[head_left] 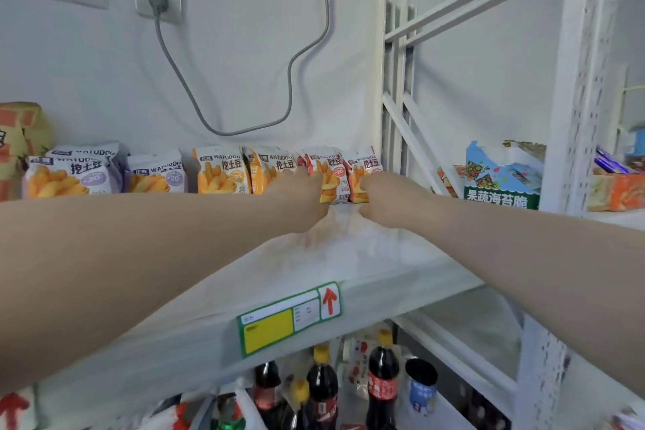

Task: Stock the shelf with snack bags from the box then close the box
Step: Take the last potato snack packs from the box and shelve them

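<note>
A row of snack bags stands along the back of the white shelf (349, 248): purple bags (153, 173) at the left, orange bags (220, 171) in the middle, red bags (328, 173) at the right. My left hand (296, 199) reaches in and grips the left edge of a red bag. Beside it, my right hand (387, 199) holds the right-most red bag (363, 167) from its right side. Both bags stand upright against the wall. The box is out of view.
A white shelf post (394, 98) stands just right of the red bags. A blue-green seaweed snack box (499, 181) sits on the neighbouring shelf. Cola bottles (382, 384) stand on the shelf below. A grey cable (244, 131) hangs on the wall above the bags.
</note>
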